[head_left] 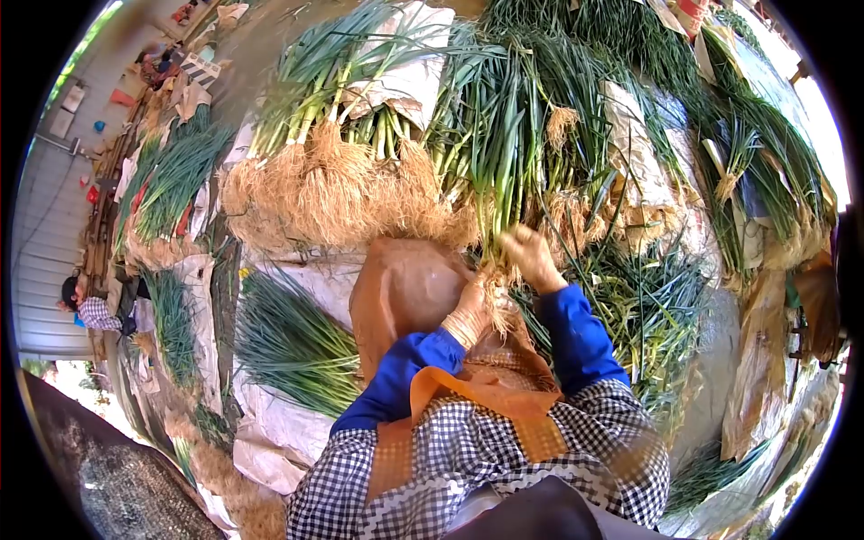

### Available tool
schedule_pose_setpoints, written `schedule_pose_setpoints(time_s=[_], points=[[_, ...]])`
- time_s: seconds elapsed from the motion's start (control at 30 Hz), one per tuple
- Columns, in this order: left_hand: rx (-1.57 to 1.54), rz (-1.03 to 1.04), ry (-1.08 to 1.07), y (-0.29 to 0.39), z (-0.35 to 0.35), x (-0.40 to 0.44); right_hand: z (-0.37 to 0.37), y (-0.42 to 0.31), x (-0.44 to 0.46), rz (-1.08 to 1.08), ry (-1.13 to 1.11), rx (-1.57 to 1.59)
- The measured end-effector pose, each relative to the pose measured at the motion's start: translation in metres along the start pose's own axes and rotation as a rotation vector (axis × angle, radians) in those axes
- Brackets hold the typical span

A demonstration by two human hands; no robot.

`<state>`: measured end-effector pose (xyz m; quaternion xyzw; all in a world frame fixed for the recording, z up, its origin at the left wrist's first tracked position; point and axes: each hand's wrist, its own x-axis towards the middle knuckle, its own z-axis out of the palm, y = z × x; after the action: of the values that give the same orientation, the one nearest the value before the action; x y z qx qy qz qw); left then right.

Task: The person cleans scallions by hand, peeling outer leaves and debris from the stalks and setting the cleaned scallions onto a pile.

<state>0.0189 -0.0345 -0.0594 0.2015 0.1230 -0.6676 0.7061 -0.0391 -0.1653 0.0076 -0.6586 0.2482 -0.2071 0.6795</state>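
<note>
Tan roots (500,304) gripped in left hand (472,311); right hand (531,256) curled at stalks (490,209), grip unclear.

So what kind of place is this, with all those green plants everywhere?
Probably a farm shed or work yard for vegetables: heaps of long green stalks with stringy roots, pale sacks lying about, and ribbed sheeting off to the left.

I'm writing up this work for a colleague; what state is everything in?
Held bunch, roots attached
Left hand, closed around its root end
Right hand, curled at its pale stalks
Other bunches, roots bushy, laid side by side
Green heap, lying loose
White sack, wrinkled
</note>
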Motion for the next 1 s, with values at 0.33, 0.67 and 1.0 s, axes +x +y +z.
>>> schedule_pose_setpoints(time_s=[0.33,0.67,1.0], points=[[-0.16,0.052,-0.099,0.008,-0.007,0.011,-0.103,0.019,-0.089,0.396,-0.912,-1.522],[-0.04,-0.037,-0.257,0.014,0.01,-0.011,0.01,0.017,0.052,0.117,-0.134,0.479],[1.222,0.695,0.457,0.001,0.008,0.015,-0.004,0.019,0.037,0.067,0.102,0.262]])
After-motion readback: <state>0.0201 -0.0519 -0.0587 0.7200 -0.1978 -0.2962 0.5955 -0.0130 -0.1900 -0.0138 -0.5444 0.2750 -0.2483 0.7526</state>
